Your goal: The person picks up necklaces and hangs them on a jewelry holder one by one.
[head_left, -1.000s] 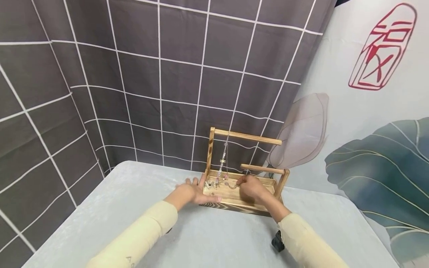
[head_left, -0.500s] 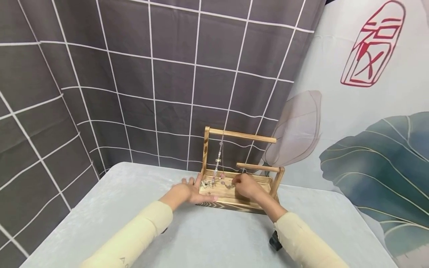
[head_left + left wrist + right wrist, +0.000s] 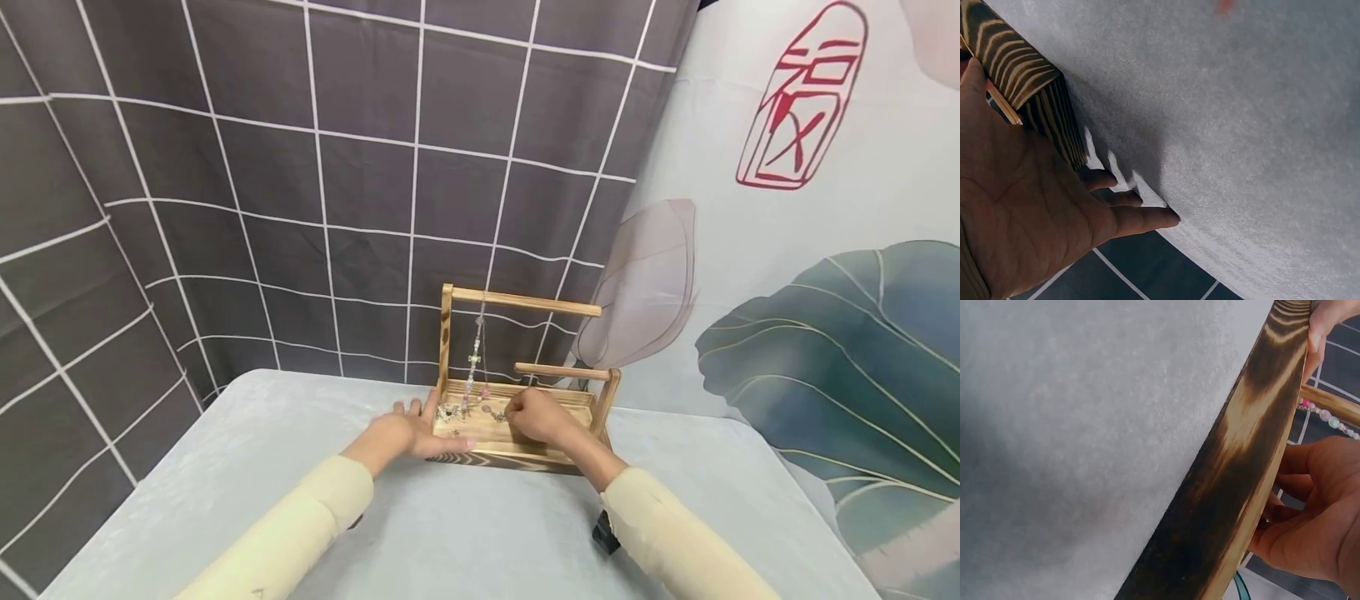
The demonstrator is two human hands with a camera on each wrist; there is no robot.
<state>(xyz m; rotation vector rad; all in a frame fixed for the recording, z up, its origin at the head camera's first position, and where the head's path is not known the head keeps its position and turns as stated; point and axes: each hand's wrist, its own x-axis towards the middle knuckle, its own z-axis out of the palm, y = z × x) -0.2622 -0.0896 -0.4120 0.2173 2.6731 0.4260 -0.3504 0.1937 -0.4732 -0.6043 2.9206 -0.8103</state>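
A low wooden tray (image 3: 555, 461), with dark grain on its outer walls, carries two bars on posts. From the taller bar hangs a beaded string (image 3: 474, 358). My left hand (image 3: 401, 433) is spread at the tray's left front corner, thumb along the front rim, other fingers straight beside its end (image 3: 1054, 206). Inside the tray, the right hand (image 3: 538, 414) has bent fingers reaching down beside a small chain (image 3: 497, 413); the front wall partly hides its fingertips, so I cannot tell if they pinch it. More small jewellery (image 3: 450, 412) lies at the tray's left.
The tray's taller bar (image 3: 525, 302) and shorter bar (image 3: 562, 371) stand over its back and right parts. A pale grey cloth (image 3: 465, 533) covers the table. Behind it hangs a dark curtain with white grid lines (image 3: 375, 192). A black device (image 3: 606, 533) sits by the right sleeve.
The head view has shifted, so tray and hands appear further left. Both hands keep nearly the same place on the tray; the right fingers have moved only slightly by the chain.
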